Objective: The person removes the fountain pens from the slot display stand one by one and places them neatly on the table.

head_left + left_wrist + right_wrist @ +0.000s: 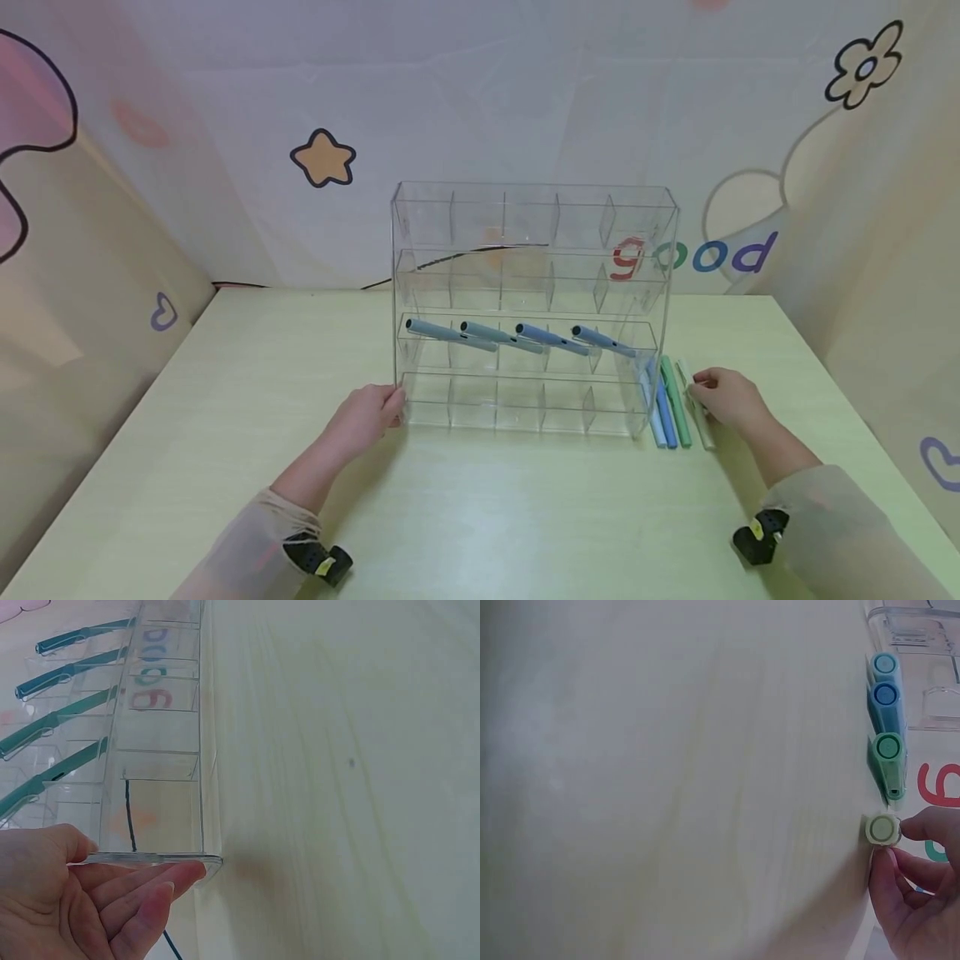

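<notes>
A clear acrylic rack (517, 408) with tiers of small compartments stands upright on the table. My left hand (367, 417) grips its lower left side; in the left wrist view the thumb lies on one face of the side panel (150, 859) and the fingers on the other. On the right, my right hand (727, 396) pinches a pale green pen (883, 829) lying on the table, thumb and fingertips at its sides. Left of it lie a green pen (677, 408), a blue pen (666, 417) and a light blue pen (652, 412), side by side by the rack's right end.
Several blue and teal capped pens (551, 337) lean in a row in the rack's third tier from the top. Behind the pale wooden table (262, 375) hangs a printed backdrop (487, 100). Cloth walls (885, 292) close in the sides.
</notes>
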`<state>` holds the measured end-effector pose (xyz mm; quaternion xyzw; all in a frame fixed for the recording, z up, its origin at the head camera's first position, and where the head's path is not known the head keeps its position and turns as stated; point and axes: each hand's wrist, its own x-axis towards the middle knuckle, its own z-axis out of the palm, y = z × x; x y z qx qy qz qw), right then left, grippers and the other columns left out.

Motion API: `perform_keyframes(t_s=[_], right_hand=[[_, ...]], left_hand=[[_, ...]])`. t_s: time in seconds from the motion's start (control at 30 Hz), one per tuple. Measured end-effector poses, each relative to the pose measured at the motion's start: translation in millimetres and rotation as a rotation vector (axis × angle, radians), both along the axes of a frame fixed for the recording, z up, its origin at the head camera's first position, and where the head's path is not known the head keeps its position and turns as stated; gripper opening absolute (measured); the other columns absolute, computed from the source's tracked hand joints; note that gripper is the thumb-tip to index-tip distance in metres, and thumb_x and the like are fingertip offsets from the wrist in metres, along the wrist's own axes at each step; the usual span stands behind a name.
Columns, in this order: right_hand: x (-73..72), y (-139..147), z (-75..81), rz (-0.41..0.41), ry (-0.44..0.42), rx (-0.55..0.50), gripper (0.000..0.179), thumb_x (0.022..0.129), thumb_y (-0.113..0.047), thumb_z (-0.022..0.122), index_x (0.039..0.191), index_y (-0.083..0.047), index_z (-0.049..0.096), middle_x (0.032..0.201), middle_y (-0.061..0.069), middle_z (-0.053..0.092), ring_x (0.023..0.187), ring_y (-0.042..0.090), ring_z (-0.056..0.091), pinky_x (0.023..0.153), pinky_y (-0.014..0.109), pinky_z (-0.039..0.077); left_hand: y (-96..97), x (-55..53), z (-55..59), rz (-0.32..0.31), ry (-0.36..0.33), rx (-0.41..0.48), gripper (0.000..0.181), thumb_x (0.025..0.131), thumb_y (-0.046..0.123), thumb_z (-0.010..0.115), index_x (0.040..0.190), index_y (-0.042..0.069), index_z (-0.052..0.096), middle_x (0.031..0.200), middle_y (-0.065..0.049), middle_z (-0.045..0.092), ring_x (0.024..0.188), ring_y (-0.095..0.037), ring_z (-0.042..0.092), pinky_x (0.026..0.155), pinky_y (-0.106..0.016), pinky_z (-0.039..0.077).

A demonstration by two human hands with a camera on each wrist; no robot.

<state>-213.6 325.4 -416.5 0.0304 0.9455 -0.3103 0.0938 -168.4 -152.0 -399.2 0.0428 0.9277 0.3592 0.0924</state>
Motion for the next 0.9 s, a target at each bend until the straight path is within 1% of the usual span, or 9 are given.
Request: perform_keyframes(t_s=[0.2, 0.33, 0.43, 0.5, 0.57, 0.77, 0.83, 0.9], right_hand=[[-1.8, -1.9, 0.1, 0.009, 0.008, -0.002, 0.040, 0.094, -0.013, 0.047, 0.118, 0.018, 0.045, 0.107, 0.032, 0.054, 0.084, 0.030, 0.058, 0.065, 0.032, 0.051], [-1.9, -3.7, 0.3, 0.013, 0.007, -0.010, 0.040, 0.094, -0.014, 0.047, 0.119, 0.018, 0.045, 0.108, 0.032, 0.053, 0.084, 0.031, 0.058, 0.065, 0.032, 0.051], [-1.6, -4.6, -0.4, 0.011, 0.003, -0.010, 0.040, 0.095, -0.015, 0.046, 0.119, 0.017, 0.045, 0.108, 0.032, 0.053, 0.084, 0.030, 0.058, 0.065, 0.032, 0.051], [-1.8, -4.6, -1.2, 0.011, 0.002, -0.012, 0.040, 0.095, -0.015, 0.046, 0.118, 0.017, 0.045, 0.107, 0.032, 0.053, 0.083, 0.030, 0.058, 0.064, 0.032, 0.051], [-2.3, -4.3, -1.8, 0.008, 0.001, -0.014, 0.039, 0.094, -0.014, 0.046, 0.118, 0.017, 0.045, 0.107, 0.031, 0.053, 0.083, 0.029, 0.058, 0.064, 0.032, 0.051], [-2.1, -4.9, -0.8, 0.004, 0.001, -0.017, 0.040, 0.094, -0.014, 0.046, 0.119, 0.017, 0.045, 0.108, 0.032, 0.053, 0.085, 0.030, 0.058, 0.065, 0.031, 0.051], [-0.5, -5.0, 1.9, 0.006, 0.018, -0.003, 0.040, 0.094, -0.015, 0.046, 0.119, 0.016, 0.046, 0.109, 0.032, 0.053, 0.087, 0.033, 0.057, 0.067, 0.034, 0.051], [1.1, -5.3, 5.2, 0.015, 0.064, 0.010, 0.041, 0.095, -0.017, 0.046, 0.120, 0.015, 0.046, 0.109, 0.032, 0.053, 0.091, 0.036, 0.056, 0.070, 0.038, 0.050]], left_hand=[[0.2, -0.8, -1.5, 0.004, -0.009, 0.003, 0.033, 0.098, 0.019, 0.038, 0.099, -0.001, 0.064, 0.073, -0.007, 0.061, 0.051, -0.014, 0.040, 0.048, -0.027, 0.033], [-0.3, -1.8, -2.8, 0.000, -0.010, 0.003, 0.034, 0.099, 0.019, 0.038, 0.105, -0.002, 0.064, 0.075, -0.008, 0.061, 0.051, -0.015, 0.040, 0.048, -0.028, 0.033], [-0.6, -1.6, -3.3, -0.002, -0.009, -0.001, 0.035, 0.098, 0.020, 0.038, 0.110, -0.002, 0.063, 0.076, -0.008, 0.063, 0.052, -0.015, 0.042, 0.048, -0.028, 0.034], [-0.5, -1.2, -2.9, -0.004, -0.009, -0.006, 0.036, 0.099, 0.020, 0.038, 0.111, -0.003, 0.063, 0.077, -0.008, 0.063, 0.053, -0.016, 0.043, 0.048, -0.028, 0.035], [-0.5, -0.8, -2.0, -0.005, -0.005, -0.009, 0.035, 0.099, 0.020, 0.038, 0.109, -0.003, 0.063, 0.078, -0.009, 0.064, 0.053, -0.016, 0.045, 0.049, -0.029, 0.035], [-0.6, -0.9, -0.7, -0.004, -0.003, -0.002, 0.034, 0.099, 0.019, 0.038, 0.104, -0.002, 0.064, 0.079, -0.010, 0.064, 0.052, -0.015, 0.042, 0.049, -0.028, 0.034], [-0.6, -1.1, -0.7, -0.005, -0.002, -0.005, 0.034, 0.099, 0.019, 0.038, 0.102, -0.002, 0.064, 0.078, -0.009, 0.064, 0.053, -0.015, 0.042, 0.049, -0.028, 0.034], [-0.3, -1.1, -0.4, -0.005, 0.000, -0.006, 0.034, 0.098, 0.019, 0.038, 0.100, -0.002, 0.065, 0.076, -0.008, 0.063, 0.053, -0.015, 0.042, 0.049, -0.028, 0.034]])
